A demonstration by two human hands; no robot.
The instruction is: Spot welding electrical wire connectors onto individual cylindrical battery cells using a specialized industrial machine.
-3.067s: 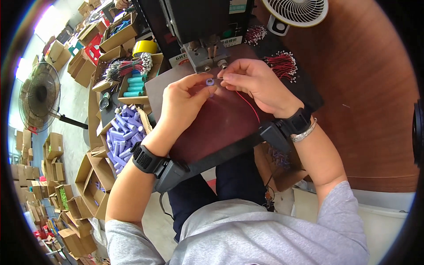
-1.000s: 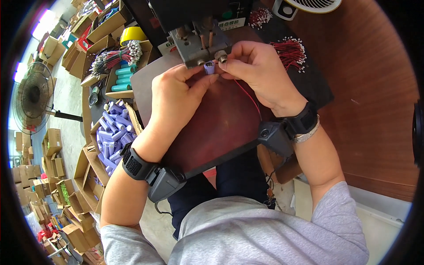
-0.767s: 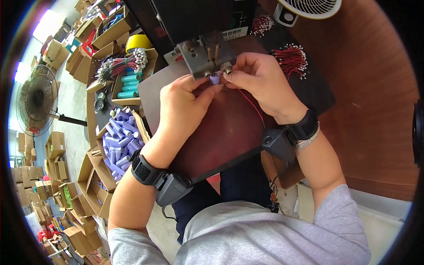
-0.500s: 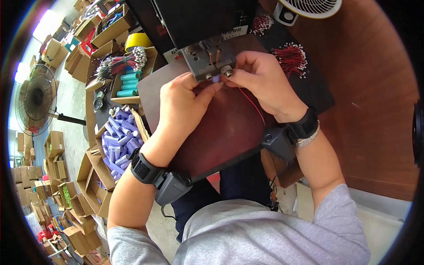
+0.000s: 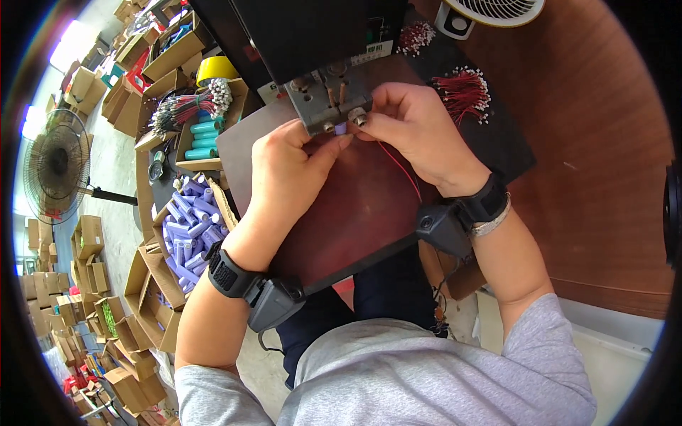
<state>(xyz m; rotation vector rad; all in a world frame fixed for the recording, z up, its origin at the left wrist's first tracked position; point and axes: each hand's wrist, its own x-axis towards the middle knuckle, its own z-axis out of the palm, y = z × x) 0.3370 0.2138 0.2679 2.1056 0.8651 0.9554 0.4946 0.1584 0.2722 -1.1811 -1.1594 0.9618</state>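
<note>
So the purple cell [image 5: 341, 128] is right under the metal block [image 5: 318, 108] on the front of the black machine [image 5: 305, 39], most of it hidden, just a short bit of purple peeking out between two bolts. Clock directions are all from that cell.

Left hand [image 5: 284, 160] sits at about 8 o'clock and has the cell pinched, thumb on the near side, index finger partly lost behind the block. My guess is it's held out at the fingertips so its end can sit under the block with the rest of the hand out of the way. Right hand [image 5: 419, 135] is at 3 o'clock, thumb and index pinched on the red wire [image 5: 399, 162], which trails off toward 5. Looks like a short grip near the wire's end for fine control, but a bolt blocks the view, so no idea if wire and cell actually touch.

Supplies seem parked for easy reach: purple cells [image 5: 190, 226] piled in a box at 8, teal cells [image 5: 204, 140] at 9, a fanned-out red wire bundle [image 5: 463, 94] between 2 and 3. Makes sense to me, cells on the cell-holding side and wires on the other.

Pose-wise, both forearms come up from the bottom and angle inward over the tabletop [image 5: 348, 220], elbows wide, hands facing each other. Right-hand fingers are curled in; the left's outer fingers are mostly out of sight.
</note>
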